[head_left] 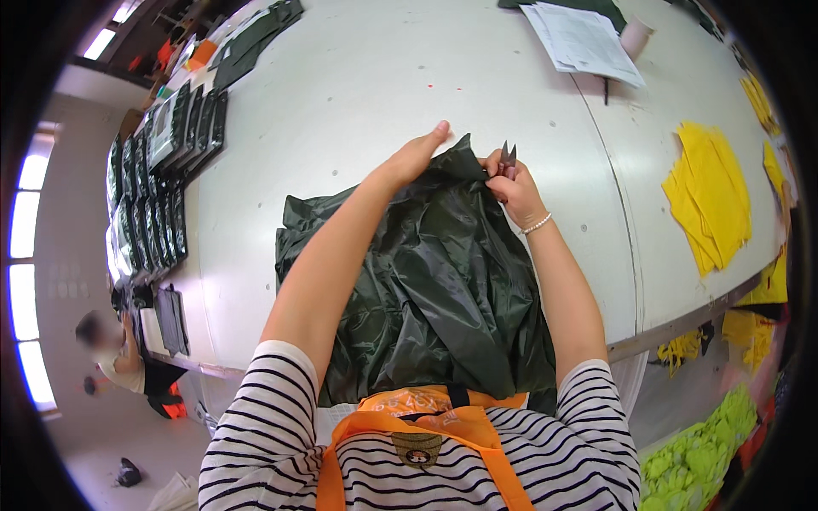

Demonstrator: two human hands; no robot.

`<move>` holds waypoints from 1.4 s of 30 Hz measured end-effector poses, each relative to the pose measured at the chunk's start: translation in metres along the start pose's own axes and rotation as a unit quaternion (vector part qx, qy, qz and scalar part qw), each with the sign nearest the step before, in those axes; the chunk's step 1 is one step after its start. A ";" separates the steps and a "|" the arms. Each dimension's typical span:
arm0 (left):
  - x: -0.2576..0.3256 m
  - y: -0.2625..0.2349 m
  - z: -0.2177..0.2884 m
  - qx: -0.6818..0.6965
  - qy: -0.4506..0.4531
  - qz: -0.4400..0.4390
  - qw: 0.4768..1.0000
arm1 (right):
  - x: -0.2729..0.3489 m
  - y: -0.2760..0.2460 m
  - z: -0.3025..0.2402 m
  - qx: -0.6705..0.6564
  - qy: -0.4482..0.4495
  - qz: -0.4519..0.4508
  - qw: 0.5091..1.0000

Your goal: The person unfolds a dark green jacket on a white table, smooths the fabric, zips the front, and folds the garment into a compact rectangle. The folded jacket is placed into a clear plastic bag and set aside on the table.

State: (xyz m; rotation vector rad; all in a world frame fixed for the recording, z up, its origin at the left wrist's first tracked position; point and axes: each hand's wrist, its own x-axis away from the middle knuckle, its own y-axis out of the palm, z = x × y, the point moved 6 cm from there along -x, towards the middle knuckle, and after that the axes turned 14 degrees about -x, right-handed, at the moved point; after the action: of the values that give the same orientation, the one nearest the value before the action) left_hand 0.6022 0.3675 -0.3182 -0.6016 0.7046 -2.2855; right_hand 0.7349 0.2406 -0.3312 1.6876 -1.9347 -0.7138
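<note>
White table (pixel 341 102), left hand (pixel 416 156) thumb-out, right hand (pixel 518 189) clutching snips (pixel 508 157) (fabric (pixel 426 281) too)

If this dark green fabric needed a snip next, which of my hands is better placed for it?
Probably your right hand: it holds the small snips, blades pointing up, beside the upper edge of the dark green fabric. Your left hand, also near that edge, shows no tool.

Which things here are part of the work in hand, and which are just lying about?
Apparently in use:
dark green fabric, at the left hand
pointed snips, in the right hand

Seemingly lying about:
yellow fabric
papers
lime-green heap
</note>
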 end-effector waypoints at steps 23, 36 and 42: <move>0.109 -0.001 0.071 0.252 -0.020 0.013 0.967 | 0.047 0.075 -0.074 0.299 -0.054 0.049 0.951; 0.118 0.005 0.078 0.218 -0.056 0.021 0.974 | 0.050 0.065 -0.075 0.352 -0.172 0.058 0.918; 0.119 0.003 0.077 0.222 -0.064 0.026 0.973 | 0.064 0.084 -0.093 0.349 -0.198 0.016 0.916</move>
State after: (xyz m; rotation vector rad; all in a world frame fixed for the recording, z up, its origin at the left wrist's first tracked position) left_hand 0.5683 0.2576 -0.2363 -0.5015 0.1319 -2.2295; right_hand 0.7243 0.1792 -0.2050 2.0081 -2.7309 -0.3804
